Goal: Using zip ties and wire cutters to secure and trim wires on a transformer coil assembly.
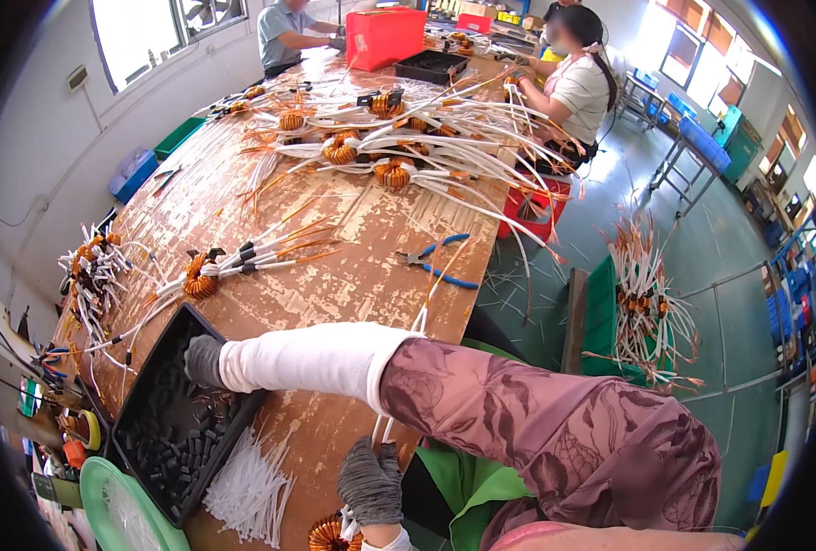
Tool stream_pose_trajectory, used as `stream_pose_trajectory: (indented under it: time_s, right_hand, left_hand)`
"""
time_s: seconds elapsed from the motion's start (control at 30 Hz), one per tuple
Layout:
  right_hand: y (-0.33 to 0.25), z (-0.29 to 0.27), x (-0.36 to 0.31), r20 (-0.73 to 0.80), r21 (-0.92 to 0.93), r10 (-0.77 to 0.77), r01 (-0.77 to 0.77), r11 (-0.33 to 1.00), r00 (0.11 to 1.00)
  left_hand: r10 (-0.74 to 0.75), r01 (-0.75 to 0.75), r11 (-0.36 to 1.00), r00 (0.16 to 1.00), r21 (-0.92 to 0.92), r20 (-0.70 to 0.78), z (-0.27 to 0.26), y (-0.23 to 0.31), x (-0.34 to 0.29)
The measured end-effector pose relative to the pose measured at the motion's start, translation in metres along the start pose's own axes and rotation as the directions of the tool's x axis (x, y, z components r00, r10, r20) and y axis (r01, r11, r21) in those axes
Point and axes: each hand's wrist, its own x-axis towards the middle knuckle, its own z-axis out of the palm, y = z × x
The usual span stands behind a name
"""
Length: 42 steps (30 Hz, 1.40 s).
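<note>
My right hand (205,361), in a grey glove, reaches across to the left into a black tray (233,421). Its fingers look curled, and whatever they hold is hidden. Short black tubes (187,459) are heaped toward the near end of that tray. My left hand (371,482), gloved too, is closed around white wires (383,430) at the near table edge. Below this hand is a copper-wound ring coil (332,534), partly cut off by the lower border. The wires run up behind my right sleeve, and their copper ends come out beyond it.
White cable ties (252,487) lie beside the tray. Blue-handled pliers (440,261) rest near the table's right edge. Wired coils (392,172) are piled farther back, and one coil (200,275) lies beyond the tray. A green crate (601,312) stands right. Two co-workers sit farther along.
</note>
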Motion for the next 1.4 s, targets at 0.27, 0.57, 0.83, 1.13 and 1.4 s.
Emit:
stream_pose_trajectory:
  time_s: [0.27,0.57,0.83,1.13,1.4]
  right_hand:
    - [0.018,-0.039,-0.024,0.022,0.998,0.334,-0.001,-0.063,0.942]
    - [0.02,-0.067,-0.059,0.234,0.438,-0.093,-0.19,-0.879,0.968]
    - [0.094,-0.07,-0.096,-0.675,0.731,-0.04,0.66,-0.173,0.737]
    - [0.145,-0.163,-0.269,-0.008,0.865,0.123,0.068,-0.498,0.992]
    - [0.175,-0.171,-0.399,-0.177,0.976,0.243,0.201,-0.078,0.954]
  left_hand:
    - [0.044,-0.047,0.998,0.997,-0.052,-0.07,0.001,-0.003,-0.002]
    - [-0.084,0.084,0.985,0.996,-0.15,0.003,-0.004,0.006,0.005]
    - [0.047,-0.066,0.979,0.994,-0.193,-0.102,0.003,0.021,0.014]
    - [0.091,-0.099,0.995,0.969,-0.025,-0.231,-0.009,0.012,0.016]
    - [-0.114,0.077,0.807,0.993,-0.585,-0.026,-0.027,0.064,0.058]
